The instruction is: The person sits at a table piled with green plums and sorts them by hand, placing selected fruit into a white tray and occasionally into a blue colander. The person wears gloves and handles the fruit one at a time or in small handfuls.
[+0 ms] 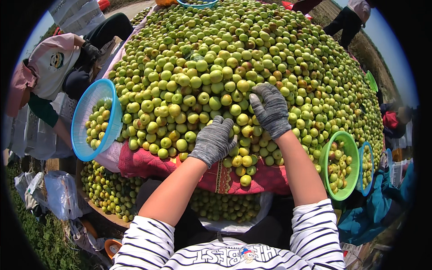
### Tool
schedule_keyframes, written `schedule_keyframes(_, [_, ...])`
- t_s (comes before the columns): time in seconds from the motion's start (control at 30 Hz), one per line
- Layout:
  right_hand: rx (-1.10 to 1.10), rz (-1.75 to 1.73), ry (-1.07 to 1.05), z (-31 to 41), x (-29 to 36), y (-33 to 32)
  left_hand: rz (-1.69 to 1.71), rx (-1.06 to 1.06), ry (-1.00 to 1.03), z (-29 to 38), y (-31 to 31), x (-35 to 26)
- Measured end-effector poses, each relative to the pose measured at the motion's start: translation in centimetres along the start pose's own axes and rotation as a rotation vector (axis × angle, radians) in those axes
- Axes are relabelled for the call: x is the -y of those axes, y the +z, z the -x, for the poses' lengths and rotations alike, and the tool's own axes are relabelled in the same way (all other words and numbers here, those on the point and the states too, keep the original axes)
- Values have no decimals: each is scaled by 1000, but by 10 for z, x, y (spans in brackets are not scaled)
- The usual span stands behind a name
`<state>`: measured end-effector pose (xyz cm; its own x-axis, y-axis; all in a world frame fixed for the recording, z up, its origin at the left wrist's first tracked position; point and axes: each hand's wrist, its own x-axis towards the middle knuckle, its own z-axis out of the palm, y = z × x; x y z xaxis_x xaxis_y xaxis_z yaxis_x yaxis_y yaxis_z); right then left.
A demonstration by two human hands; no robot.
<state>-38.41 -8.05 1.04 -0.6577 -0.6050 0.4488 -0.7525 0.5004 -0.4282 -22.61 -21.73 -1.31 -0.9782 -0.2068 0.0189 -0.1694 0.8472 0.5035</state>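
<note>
A large heap of small green jujube-like fruits (pixel 175 108), some with brown patches, covers the surface before me on a red patterned cloth (pixel 145 163). My left hand (pixel 215 140), in a grey knitted glove, rests low at the heap's near edge, its fingers curled; whether a fruit is inside cannot be seen. Further right and higher, my right hand (pixel 270 109), gloved the same way, touches the fruits with bent fingers spread from the thumb. A fruit under its fingertips is partly hidden, so a hold on it cannot be told.
A blue plastic basket (pixel 118 126) with fruits stands at the left, a green one (pixel 355 168) and another blue one (pixel 370 182) at the right. More fruits lie in a box (pixel 101 209) below the cloth. People sit on both sides; one stands at the far right.
</note>
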Motion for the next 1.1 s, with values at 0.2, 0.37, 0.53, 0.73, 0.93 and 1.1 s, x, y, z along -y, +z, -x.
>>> schedule_keyframes(0.2, [109, 120, -58, -136, -40, 33, 101, -323, 47, -12, -17, 16])
schedule_keyframes(0.37, [364, 57, -80, -161, -39, 48, 121, -456, 21, -21, -26, 38])
schedule_keyframes(0.53, [570, 9, -73, -142, -20, 49, -5, -240, 50, -22, -21, 33])
schedule_keyframes(0.73, [592, 105, -201, -113, -1, 50, 53, -175, 143, -15, -24, 35])
schedule_keyframes(0.93, [642, 25, -122, -91, 12, 36, 82, -155, 170, 3, -27, 34])
schedule_keyframes(1.1, [730, -129, -127, -62, 24, 23, 131, -23, 128, 27, -33, 30])
